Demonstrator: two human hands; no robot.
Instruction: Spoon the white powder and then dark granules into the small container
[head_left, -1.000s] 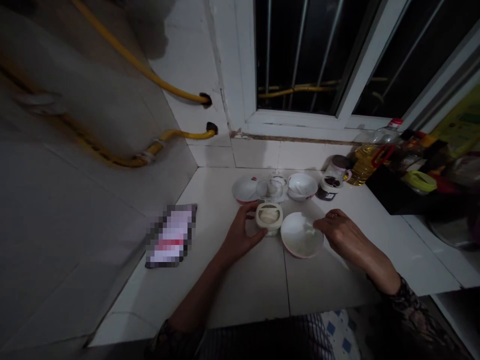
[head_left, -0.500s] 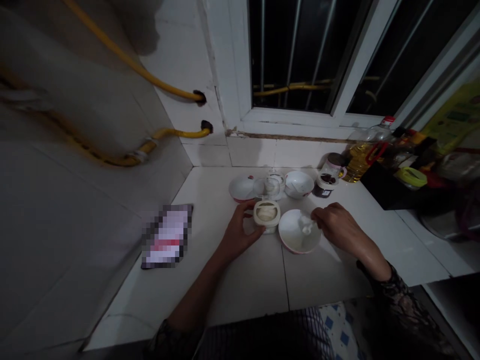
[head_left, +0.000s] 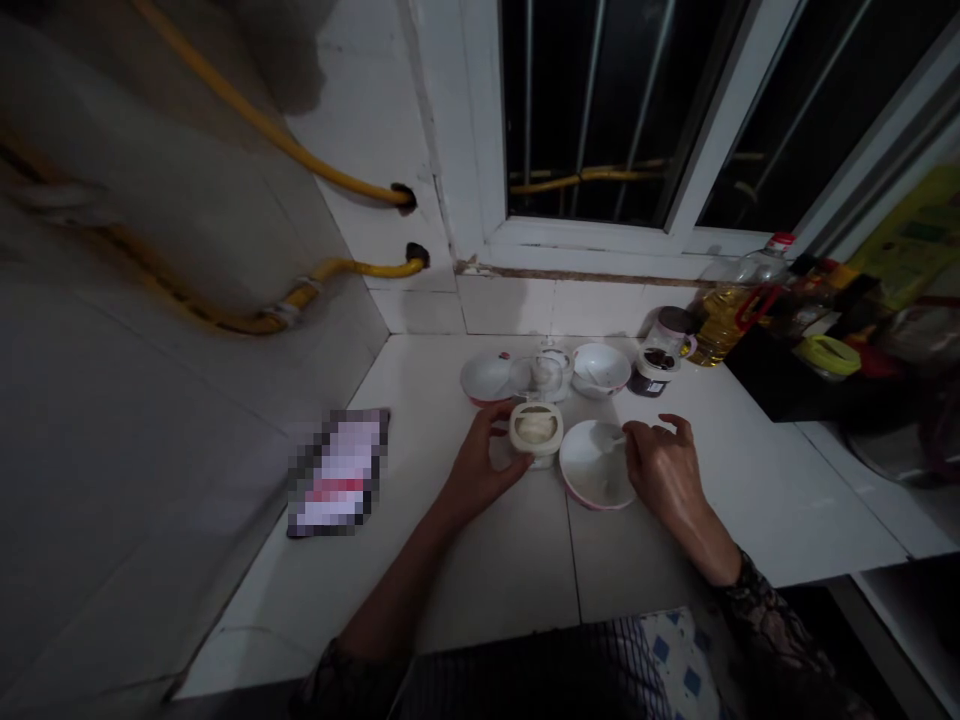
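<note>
My left hand [head_left: 480,462] is closed around the side of a small square container [head_left: 535,425] with a cream rim and pale stuff inside. It stands on the white tiled counter. Just right of it sits a white bowl [head_left: 589,465] with a pinkish outside. Over this bowl's right edge, my right hand [head_left: 666,465] pinches a small white spoon [head_left: 617,441], its other fingers partly raised. The hand hides part of the spoon, and I cannot tell what is on it.
Behind are another white bowl [head_left: 484,378], clear containers [head_left: 544,375], a bowl with a utensil [head_left: 602,370] and a dark-filled jar [head_left: 655,372]. An oil bottle [head_left: 720,330] and a black rack [head_left: 772,380] stand right. A pixelated flat object [head_left: 337,475] lies left.
My right hand has turned over the bowl, with its fingers lifting. The spoon's bowl, seen before with something white on it, is now mostly out of sight. My left hand keeps its hold.
</note>
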